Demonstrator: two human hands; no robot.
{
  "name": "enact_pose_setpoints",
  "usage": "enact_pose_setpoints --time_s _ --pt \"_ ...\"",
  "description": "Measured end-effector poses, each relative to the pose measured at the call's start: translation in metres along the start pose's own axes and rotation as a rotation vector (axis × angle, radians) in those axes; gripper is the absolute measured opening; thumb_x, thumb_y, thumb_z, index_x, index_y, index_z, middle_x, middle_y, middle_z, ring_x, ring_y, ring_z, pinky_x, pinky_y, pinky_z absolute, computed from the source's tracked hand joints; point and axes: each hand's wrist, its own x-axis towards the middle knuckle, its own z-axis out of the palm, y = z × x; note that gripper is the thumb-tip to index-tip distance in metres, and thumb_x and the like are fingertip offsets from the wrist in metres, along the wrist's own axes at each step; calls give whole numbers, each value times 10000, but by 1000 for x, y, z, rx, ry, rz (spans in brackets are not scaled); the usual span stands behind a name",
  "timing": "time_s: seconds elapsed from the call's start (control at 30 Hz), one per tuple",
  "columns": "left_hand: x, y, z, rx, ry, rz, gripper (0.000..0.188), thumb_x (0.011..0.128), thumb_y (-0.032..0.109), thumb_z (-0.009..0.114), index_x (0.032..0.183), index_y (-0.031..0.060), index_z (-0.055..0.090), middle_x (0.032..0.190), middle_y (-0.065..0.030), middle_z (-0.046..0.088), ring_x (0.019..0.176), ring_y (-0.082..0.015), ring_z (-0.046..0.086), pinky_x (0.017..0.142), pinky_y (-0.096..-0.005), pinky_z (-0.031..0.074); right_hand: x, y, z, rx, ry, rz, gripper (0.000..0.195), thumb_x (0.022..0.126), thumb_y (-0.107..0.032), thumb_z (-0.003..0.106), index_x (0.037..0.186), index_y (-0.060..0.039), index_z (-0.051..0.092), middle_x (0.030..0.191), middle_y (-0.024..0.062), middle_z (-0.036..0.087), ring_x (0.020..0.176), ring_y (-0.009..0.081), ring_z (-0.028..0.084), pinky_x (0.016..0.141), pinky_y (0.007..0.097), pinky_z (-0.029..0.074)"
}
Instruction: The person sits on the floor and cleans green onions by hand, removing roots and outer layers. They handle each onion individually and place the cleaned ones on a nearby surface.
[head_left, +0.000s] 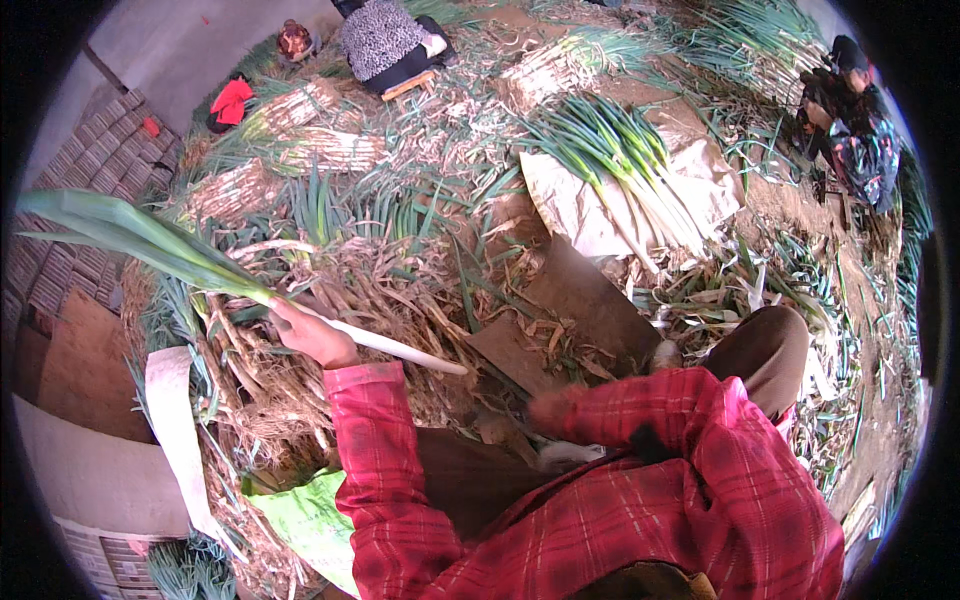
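My left hand (315, 334) is closed around a long green onion (397, 346). Its bare white shank points right and its green leaves reach up to the left edge of the view. Under that hand lies a heap of unpeeled green onions (255, 390) with brown roots and dry skins. My right hand (551, 411) is low in front of my body, blurred by motion; whether it holds anything does not show. Beyond my right knee, a pile of cleaned green onions (637, 172) rests on a pale cloth sack (559, 199).
Bundled green onions (330, 150) lie farther off amid peeled leaves (442, 142). A brown board (592, 300) slants before me. Several people (855, 135) sit around the area. A white strip (174, 420) and a green printed bag (315, 517) are at left. Stacked bricks (112, 150) stand behind.
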Motion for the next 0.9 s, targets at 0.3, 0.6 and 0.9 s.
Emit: enact_pose_setpoints --time_s 0.3,0.6,0.9 --pt "-2 -33 -11 -554 -361 -506 423 941 468 359 945 72 509 624 2 466 414 -80 375 331 -213 304 58 -49 -48 731 223 -90 380 906 -332 482 1179 -67 481 929 219 584 866 354 577 737 437 439" --pt "29 -31 -29 -379 -93 -434 421 935 479 352 1046 101 502 605 5 434 472 -97 406 372 -222 312 -45 28 33 305 -167 70 280 844 -225 513 1053 -47 565 893 171 544 803 324 571 685 411 451" --pt "6 -28 -3 -220 134 -256 369 948 409 360 982 86 537 643 -17 476 435 -125 395 370 -248 316 -15 0 -58 -73 479 -104 274 765 -172 583 1013 -55 582 895 128 533 810 329 537 702 421 440"
